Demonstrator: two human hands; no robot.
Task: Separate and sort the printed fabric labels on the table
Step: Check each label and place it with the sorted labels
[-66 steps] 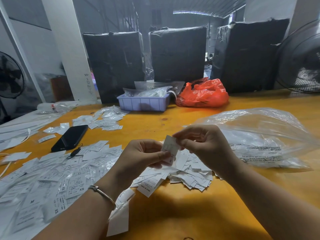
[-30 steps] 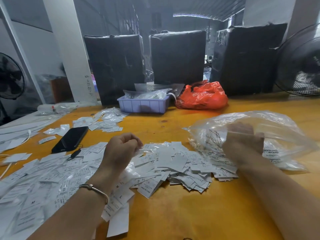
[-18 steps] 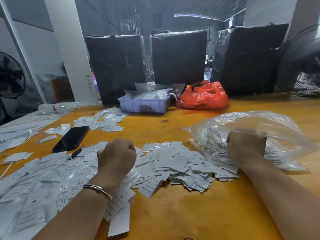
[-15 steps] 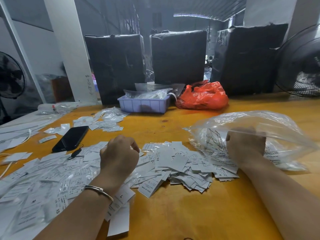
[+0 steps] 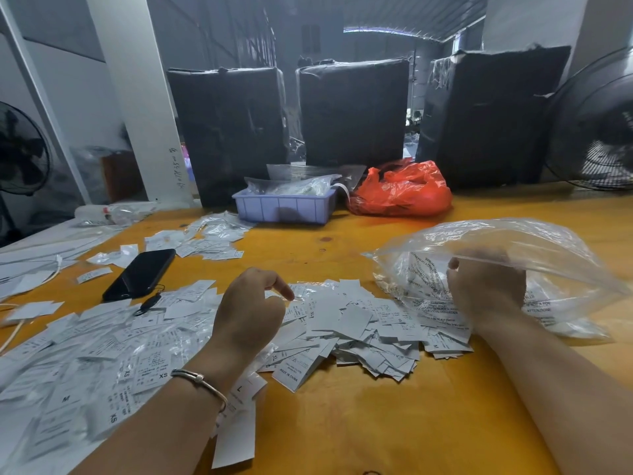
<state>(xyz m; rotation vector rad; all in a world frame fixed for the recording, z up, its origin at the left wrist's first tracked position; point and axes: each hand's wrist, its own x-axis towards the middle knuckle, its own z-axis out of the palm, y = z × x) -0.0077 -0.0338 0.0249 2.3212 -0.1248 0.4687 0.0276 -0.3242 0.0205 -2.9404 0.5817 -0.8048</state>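
Observation:
A loose heap of white printed fabric labels [image 5: 359, 323] lies mid-table. A wider spread of labels [image 5: 85, 354], marked XS, M and L, covers the near left. My left hand [image 5: 250, 310] hovers over the seam between the two, fingers curled, index tip near the labels; I see nothing in it. My right hand [image 5: 486, 293] is inside the mouth of a clear plastic bag [image 5: 548, 248] that holds more labels. Its fingers curl downward out of sight, so what they hold is hidden.
A black phone [image 5: 140, 274] lies at the left, with more labels [image 5: 212, 238] behind it. A blue tray [image 5: 284, 209] and a red bag [image 5: 400, 190] sit at the back before black wrapped parcels [image 5: 349, 111]. Bare yellow table [image 5: 376, 423] lies near me.
Both hands were pinching one label above the heap. The left hand then dropped to the left side of the heap; the right hand went into the clear bag and stays there.

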